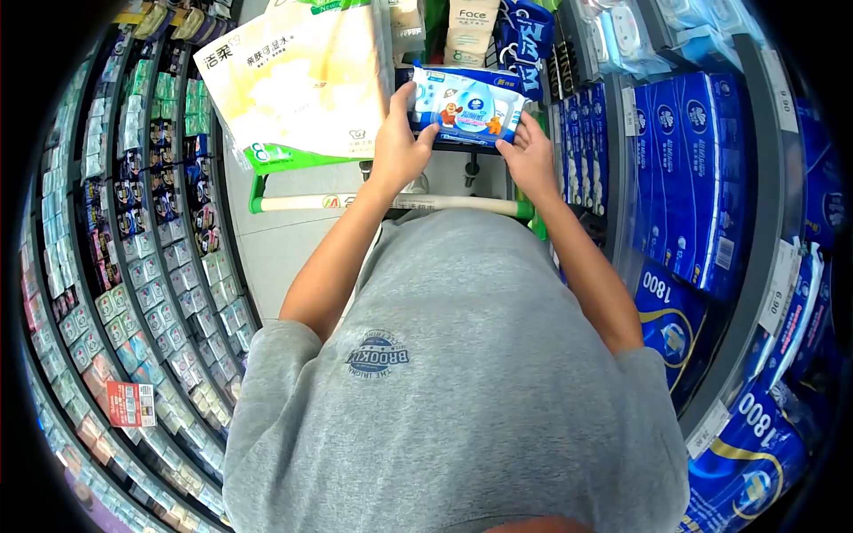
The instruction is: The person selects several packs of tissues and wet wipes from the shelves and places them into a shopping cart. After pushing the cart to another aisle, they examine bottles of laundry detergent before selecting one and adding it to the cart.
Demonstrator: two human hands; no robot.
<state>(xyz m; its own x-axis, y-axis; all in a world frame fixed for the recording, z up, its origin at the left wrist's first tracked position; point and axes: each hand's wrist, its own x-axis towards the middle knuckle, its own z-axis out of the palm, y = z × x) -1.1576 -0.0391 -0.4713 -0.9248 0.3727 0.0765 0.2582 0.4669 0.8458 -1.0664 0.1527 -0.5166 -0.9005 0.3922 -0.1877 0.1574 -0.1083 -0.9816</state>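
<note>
Both hands are grasping a small blue-and-white pack [471,108]: left grip [403,147] closing on its left end, right grip [531,160] closing on its right end. Thumbs are lying toward the front, fingers partly hidden. Two-ended hold is probably keeping it level and leaving most of the print uncovered; front is facing the person, lettering upright.

Pack is sitting between the grips, just beyond the cart handle [324,203]; neither grip is holding that bar. Just left of the left grip, a large pale-yellow pack [298,98] is sticking out over the cart's left side, likely because it is too wide to lie inside; its support is hidden. Beyond the grips, a "Face" pack [469,34] is standing beside dark-blue packaging [522,40]. Right of the right grip, large blue packs [682,169] are filling shelving.
</note>
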